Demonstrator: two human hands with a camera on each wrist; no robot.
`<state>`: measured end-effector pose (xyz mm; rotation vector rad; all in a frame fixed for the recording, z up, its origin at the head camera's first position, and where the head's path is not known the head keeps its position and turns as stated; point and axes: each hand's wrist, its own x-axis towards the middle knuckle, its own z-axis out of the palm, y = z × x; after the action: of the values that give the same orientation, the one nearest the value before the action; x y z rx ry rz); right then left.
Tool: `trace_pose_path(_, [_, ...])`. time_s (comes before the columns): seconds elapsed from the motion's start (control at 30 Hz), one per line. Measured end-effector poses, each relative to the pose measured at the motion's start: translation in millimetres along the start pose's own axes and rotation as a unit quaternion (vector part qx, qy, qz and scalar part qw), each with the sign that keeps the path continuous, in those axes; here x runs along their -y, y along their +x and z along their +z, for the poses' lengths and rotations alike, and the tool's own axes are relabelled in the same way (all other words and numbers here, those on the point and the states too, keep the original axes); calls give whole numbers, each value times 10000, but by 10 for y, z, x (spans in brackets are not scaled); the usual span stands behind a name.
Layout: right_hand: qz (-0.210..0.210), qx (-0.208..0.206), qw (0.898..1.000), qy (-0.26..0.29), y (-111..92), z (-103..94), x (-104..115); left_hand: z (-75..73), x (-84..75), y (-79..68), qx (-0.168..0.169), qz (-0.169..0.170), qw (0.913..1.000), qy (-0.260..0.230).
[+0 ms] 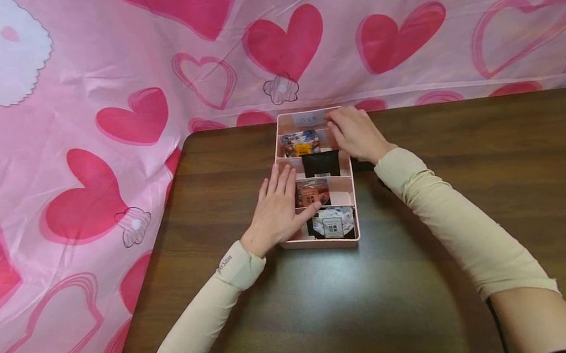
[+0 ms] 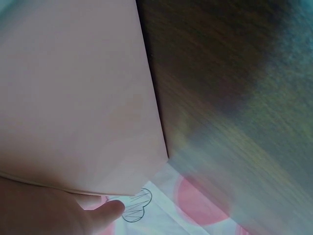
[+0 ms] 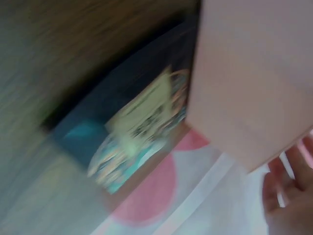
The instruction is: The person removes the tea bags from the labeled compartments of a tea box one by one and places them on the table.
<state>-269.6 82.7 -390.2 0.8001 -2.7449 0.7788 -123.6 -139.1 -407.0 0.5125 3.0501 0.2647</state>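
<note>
A pink box with several compartments stands on the table, holding several small packets. My left hand lies over its left rim, fingers straight and spread, thumb reaching across above a white packet. In front of those fingers is a reddish packet. My right hand is at the box's back right corner, its bent fingers over the rim near the back compartment. In the right wrist view those fingers show gaps between them. A dark packet with a pale label lies on the table against the box.
Farther back in the box are a black packet and a blue and orange packet. A paper label marks the back wall. Brown tabletop surrounds the box. A pink heart-patterned cloth hangs behind the table and on its left.
</note>
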Motion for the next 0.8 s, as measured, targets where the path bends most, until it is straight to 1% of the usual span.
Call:
trace_pose_path(0.13, [210,582,9977,-293,59,38,85,8,-11,4,5,36,10000,-19])
trace_pose_path(0.43, [380,1412,9880,-490,162,70,176,3,-13,8,-4,19,10000,-29])
trace_pose_path(0.5, [403,1490,9866,-536,175,77,193,3,-12,10,13,11,10000,-38])
trace_pose_path(0.8, [531,1562,9848,-535,238,104,205,-4,4,4,27,-15,10000,-20])
